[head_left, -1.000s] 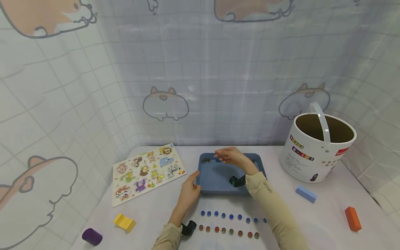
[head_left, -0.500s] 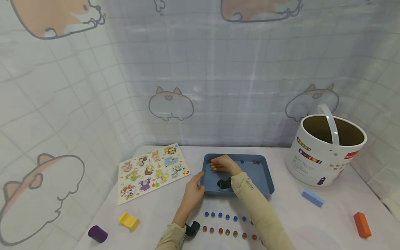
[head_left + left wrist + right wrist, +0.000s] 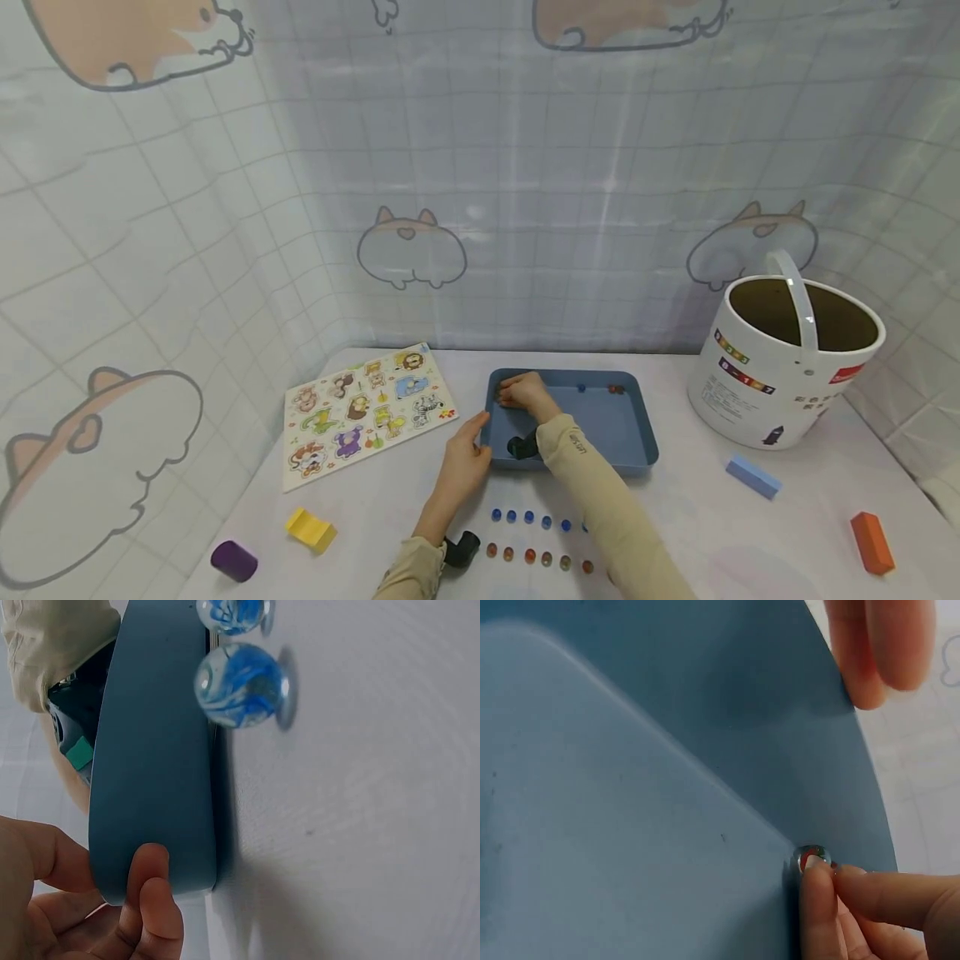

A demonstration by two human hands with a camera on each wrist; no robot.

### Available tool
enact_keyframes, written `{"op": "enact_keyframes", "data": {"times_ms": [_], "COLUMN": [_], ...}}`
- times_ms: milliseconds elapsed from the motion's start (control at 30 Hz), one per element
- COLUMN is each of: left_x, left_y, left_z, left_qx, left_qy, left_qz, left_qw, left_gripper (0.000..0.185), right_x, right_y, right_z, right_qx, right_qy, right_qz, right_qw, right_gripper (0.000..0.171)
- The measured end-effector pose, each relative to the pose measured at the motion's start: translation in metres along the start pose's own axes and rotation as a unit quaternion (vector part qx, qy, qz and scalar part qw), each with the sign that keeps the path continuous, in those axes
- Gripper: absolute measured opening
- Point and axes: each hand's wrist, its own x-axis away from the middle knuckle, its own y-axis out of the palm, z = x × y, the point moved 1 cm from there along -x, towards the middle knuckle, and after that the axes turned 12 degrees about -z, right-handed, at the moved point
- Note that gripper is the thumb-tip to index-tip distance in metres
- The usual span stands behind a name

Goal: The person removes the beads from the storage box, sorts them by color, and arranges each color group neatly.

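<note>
A shallow blue-grey tray [image 3: 600,425] lies in the middle of the table. My right hand [image 3: 528,393] reaches into its far left corner. Thumb and finger pinch a glass marble [image 3: 810,852] with red and green in it, low by the tray wall in the right wrist view. My left hand [image 3: 461,462] holds the tray's near left corner, thumb side against the front wall. Small blue [image 3: 581,387] and reddish marbles [image 3: 616,389] sit along the tray's back. In front of the tray are a row of blue marbles [image 3: 528,517] and a row of reddish-green marbles [image 3: 530,556], partly behind my right sleeve.
At the left lie an animal picture board [image 3: 367,412], a yellow block [image 3: 311,531] and a purple cylinder [image 3: 234,562]. A white bucket [image 3: 757,392] with a raised handle stands at the right, near a blue block [image 3: 753,477] and an orange block [image 3: 872,543].
My right hand has moved left from the tray's back middle and down into the far left corner, uncovering marbles along the back. My left hand stays at the tray; the head view shifted slightly.
</note>
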Motion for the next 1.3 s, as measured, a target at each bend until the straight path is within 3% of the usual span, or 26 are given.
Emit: {"op": "enact_keyframes", "data": {"times_ms": [200,400,600,833,1033,1300], "left_x": [0.0,-0.002,-0.001,0.0,0.0,0.0], "left_y": [0.0,0.0,0.0,-0.001,-0.001,0.0], "left_z": [0.0,-0.001,-0.001,0.001,0.0,0.0], "left_qx": [-0.001,-0.003,0.002,0.006,0.002,-0.001], "left_qy": [-0.003,-0.001,0.0,-0.01,-0.009,-0.003], "left_qz": [-0.001,0.0,0.0,0.003,0.009,0.009], "left_qw": [1.0,1.0,1.0,0.9999,0.9999,1.0], "left_gripper": [0.057,0.057,0.057,0.057,0.057,0.056], "right_x": [0.002,0.004,0.009,0.034,0.071,0.127], "right_y": [0.001,0.001,-0.014,-0.056,-0.096,-0.133], "right_z": [0.001,-0.003,-0.006,-0.02,-0.022,-0.002], "right_qx": [0.092,0.166,0.13,0.057,0.061,0.124], "right_qy": [-0.01,-0.004,-0.001,-0.041,-0.102,-0.131], "right_qz": [0.013,-0.018,-0.062,-0.117,-0.142,-0.119], "right_qw": [0.996,0.986,0.99,0.991,0.983,0.976], "right_gripper": [0.031,0.026,0.027,0.038,0.043,0.043]}}
